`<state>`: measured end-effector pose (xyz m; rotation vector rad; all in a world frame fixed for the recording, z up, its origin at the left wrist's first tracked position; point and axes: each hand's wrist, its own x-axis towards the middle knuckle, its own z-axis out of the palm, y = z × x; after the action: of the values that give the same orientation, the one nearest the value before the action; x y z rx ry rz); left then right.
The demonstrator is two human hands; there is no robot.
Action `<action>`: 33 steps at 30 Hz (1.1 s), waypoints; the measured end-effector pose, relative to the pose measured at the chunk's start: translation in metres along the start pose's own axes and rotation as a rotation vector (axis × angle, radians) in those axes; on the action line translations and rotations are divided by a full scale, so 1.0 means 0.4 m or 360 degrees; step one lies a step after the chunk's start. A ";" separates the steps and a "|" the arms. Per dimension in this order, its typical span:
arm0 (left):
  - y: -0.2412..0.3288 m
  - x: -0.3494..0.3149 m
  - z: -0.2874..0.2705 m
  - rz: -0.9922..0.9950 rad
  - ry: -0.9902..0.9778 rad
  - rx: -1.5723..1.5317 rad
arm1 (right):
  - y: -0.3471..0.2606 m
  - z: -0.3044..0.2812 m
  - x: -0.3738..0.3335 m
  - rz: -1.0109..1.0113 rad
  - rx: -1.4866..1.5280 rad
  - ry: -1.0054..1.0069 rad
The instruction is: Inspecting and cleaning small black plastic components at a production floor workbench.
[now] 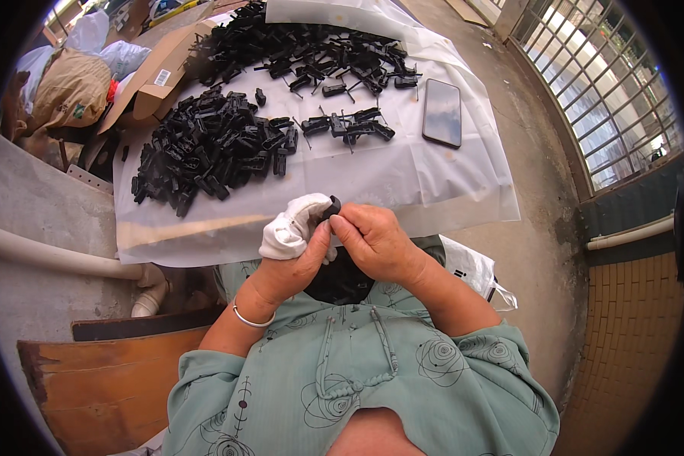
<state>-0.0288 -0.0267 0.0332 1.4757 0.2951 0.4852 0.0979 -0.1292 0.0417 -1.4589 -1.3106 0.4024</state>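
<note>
Just past the near edge of the table, my two hands meet over my lap. Bunched white cloth (290,228) covers most of the fingers of my left hand (287,275), whose thumb is bare. A small black plastic part (333,207) sticks up between the hands, its lower end hidden by cloth and fingers. My right hand (374,242) is closed, with thumb and forefinger pinching that part. Beyond the hands lies a big heap of similar black plastic parts (213,148). Right of it is a smaller group of black parts with thin pins (349,125).
White sheeting (403,182) covers the table. At its back lies another large pile of black parts (304,53), and a phone (441,112) rests at the right. A cardboard box (148,83) stands at the left. Below me is something black (342,280) in my lap.
</note>
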 end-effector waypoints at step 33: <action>-0.082 0.019 0.009 0.0412 0.0144 0.0722 | 0.056 0.042 -0.011 0.0461 0.0232 0.0001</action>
<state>-0.0163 -0.0271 0.0018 1.9501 0.2993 0.7276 0.0939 -0.1207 0.0148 -1.5272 -1.0470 0.6730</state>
